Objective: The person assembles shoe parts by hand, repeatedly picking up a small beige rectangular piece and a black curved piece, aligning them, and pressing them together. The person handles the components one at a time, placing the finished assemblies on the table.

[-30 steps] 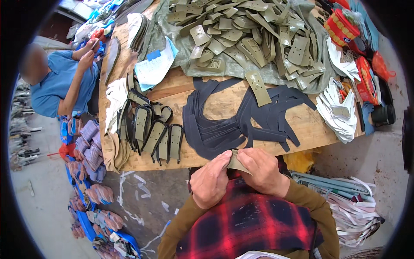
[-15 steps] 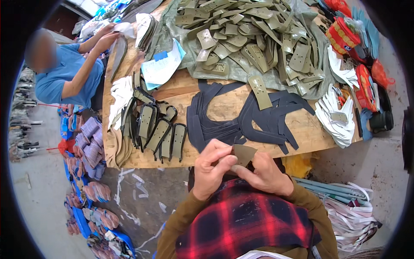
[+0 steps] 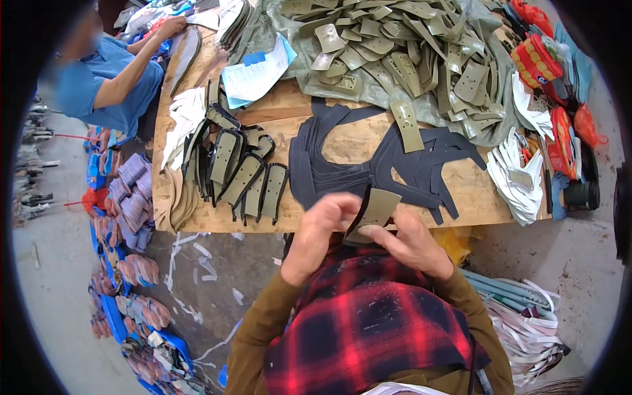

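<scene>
In front of my chest, my right hand (image 3: pixel 415 242) grips a curved olive plate (image 3: pixel 383 207), its thumb on the plate's near part. A narrow black strip (image 3: pixel 359 212) runs along the plate's left edge. My left hand (image 3: pixel 318 232) is at that edge, its bent fingers slightly blurred and pinching the strip. Just beyond lies a stack of dark cut fabric pieces (image 3: pixel 329 179), with a loose olive plate with holes (image 3: pixel 407 125) on top. Left of the stack, several olive plates edged in black (image 3: pixel 245 179) stand close together on the wooden table (image 3: pixel 342 146).
A large heap of olive plates (image 3: pixel 395 46) covers a plastic sheet at the back. White pieces (image 3: pixel 517 174) lie at the right, white (image 3: pixel 183 125) and tan pieces (image 3: pixel 176 201) at the left. A paper sheet (image 3: pixel 257 76) lies farther back. A co-worker in blue (image 3: pixel 122 82) works at far left.
The olive plate has turned more upright and shows more of its face. My left hand has shifted along its edge, while my right hand keeps its hold. The view has tilted slightly.
</scene>
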